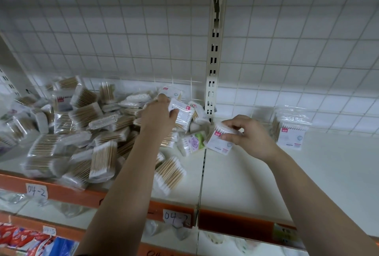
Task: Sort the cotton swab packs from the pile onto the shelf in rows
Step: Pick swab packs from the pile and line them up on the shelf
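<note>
Head view, left hand (159,115), right hand (249,135) gripping packs (220,142)

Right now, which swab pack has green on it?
The green-and-purple pack on the shelf at the right edge of the pile; the others show red tags or bare sticks.

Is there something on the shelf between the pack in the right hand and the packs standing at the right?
No, nothing visible. Between the pack held by the right hand and the standing packs, the shelf surface shows bare; only the hand itself is over it.
</note>
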A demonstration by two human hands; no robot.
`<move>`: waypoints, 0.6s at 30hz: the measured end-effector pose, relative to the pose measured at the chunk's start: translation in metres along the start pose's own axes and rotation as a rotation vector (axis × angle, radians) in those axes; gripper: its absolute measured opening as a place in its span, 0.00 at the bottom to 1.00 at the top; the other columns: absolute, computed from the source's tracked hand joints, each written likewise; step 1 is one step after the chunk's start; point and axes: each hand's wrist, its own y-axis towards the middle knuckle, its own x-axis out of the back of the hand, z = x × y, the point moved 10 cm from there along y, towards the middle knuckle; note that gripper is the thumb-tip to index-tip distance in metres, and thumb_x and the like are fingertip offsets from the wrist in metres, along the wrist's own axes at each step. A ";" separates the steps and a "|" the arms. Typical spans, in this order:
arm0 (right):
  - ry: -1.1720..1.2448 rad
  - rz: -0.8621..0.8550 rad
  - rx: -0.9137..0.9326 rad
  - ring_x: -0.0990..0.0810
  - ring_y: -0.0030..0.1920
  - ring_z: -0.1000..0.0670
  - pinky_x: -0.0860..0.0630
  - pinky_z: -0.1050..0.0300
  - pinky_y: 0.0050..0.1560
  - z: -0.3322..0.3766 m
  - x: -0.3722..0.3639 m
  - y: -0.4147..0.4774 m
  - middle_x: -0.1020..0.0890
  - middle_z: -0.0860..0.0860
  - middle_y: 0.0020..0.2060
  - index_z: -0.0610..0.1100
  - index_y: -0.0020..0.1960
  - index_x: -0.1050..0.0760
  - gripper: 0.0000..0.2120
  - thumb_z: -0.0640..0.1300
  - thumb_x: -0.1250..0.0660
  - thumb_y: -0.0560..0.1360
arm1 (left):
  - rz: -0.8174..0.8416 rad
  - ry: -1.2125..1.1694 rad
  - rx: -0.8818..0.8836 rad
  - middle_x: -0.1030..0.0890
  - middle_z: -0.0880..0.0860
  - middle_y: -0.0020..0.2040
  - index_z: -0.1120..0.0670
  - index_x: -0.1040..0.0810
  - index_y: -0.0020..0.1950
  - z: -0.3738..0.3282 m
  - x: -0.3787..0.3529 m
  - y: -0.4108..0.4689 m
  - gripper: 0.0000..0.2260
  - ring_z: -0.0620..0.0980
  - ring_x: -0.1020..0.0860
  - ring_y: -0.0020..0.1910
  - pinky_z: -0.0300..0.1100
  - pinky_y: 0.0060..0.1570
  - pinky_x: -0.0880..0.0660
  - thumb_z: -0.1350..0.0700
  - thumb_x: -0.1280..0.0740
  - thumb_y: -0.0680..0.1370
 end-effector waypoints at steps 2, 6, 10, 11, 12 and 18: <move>-0.007 -0.007 0.000 0.25 0.45 0.54 0.32 0.63 0.46 -0.002 0.005 -0.003 0.22 0.54 0.42 0.57 0.48 0.21 0.12 0.42 0.26 0.70 | 0.022 0.008 0.016 0.20 0.58 0.54 0.59 0.32 0.63 0.000 -0.004 0.001 0.18 0.60 0.23 0.55 0.53 0.52 0.26 0.50 0.36 0.79; -0.020 -0.019 -0.011 0.25 0.45 0.56 0.32 0.64 0.47 -0.009 0.013 -0.008 0.22 0.55 0.42 0.58 0.47 0.21 0.11 0.43 0.26 0.70 | 0.023 -0.002 0.007 0.20 0.58 0.55 0.59 0.33 0.63 -0.004 -0.006 0.002 0.17 0.60 0.22 0.55 0.52 0.52 0.28 0.51 0.35 0.78; -0.029 -0.040 -0.050 0.24 0.48 0.56 0.30 0.63 0.48 -0.021 0.022 -0.014 0.19 0.54 0.46 0.52 0.49 0.19 0.09 0.44 0.26 0.70 | -0.004 -0.009 -0.072 0.22 0.57 0.59 0.56 0.31 0.65 -0.017 -0.002 0.001 0.17 0.59 0.24 0.58 0.52 0.57 0.30 0.53 0.35 0.79; -0.032 -0.046 -0.055 0.23 0.48 0.55 0.30 0.62 0.48 -0.024 0.024 -0.017 0.18 0.54 0.47 0.51 0.50 0.19 0.09 0.44 0.26 0.71 | -0.010 -0.011 -0.100 0.23 0.57 0.61 0.56 0.31 0.66 -0.022 -0.001 0.000 0.17 0.58 0.25 0.59 0.51 0.57 0.31 0.54 0.36 0.79; -0.033 -0.048 -0.060 0.23 0.48 0.54 0.29 0.63 0.48 -0.026 0.026 -0.019 0.17 0.54 0.47 0.51 0.50 0.19 0.09 0.44 0.26 0.71 | -0.017 -0.023 -0.128 0.24 0.57 0.61 0.57 0.30 0.67 -0.029 0.000 -0.002 0.17 0.58 0.26 0.59 0.50 0.57 0.31 0.54 0.36 0.79; -0.048 -0.059 -0.064 0.23 0.41 0.54 0.31 0.65 0.40 -0.035 0.041 -0.036 0.17 0.52 0.42 0.52 0.49 0.20 0.08 0.42 0.28 0.72 | -0.044 -0.156 -0.204 0.23 0.57 0.54 0.57 0.32 0.64 -0.072 -0.003 -0.022 0.14 0.57 0.24 0.51 0.44 0.44 0.32 0.57 0.37 0.79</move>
